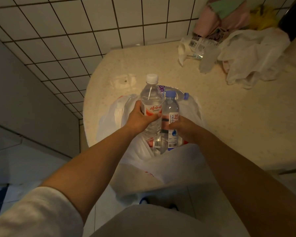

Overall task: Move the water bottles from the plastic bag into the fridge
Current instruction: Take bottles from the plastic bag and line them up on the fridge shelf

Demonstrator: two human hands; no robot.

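A white plastic bag (154,170) sits open at the near edge of a beige counter (229,108). My left hand (138,118) grips a clear water bottle with a white cap and red label (150,101), held upright over the bag's mouth. My right hand (183,127) grips a smaller bottle with a blue cap (171,106) right beside it. A third bottle with a blue cap (181,95) lies behind them in the bag. The fridge is not in view.
At the counter's back right lie a crumpled white bag (251,55), a clear bottle on its side (196,47) and pink and yellow items (229,17). A tiled wall (67,31) stands behind. A grey surface (24,93) is at left.
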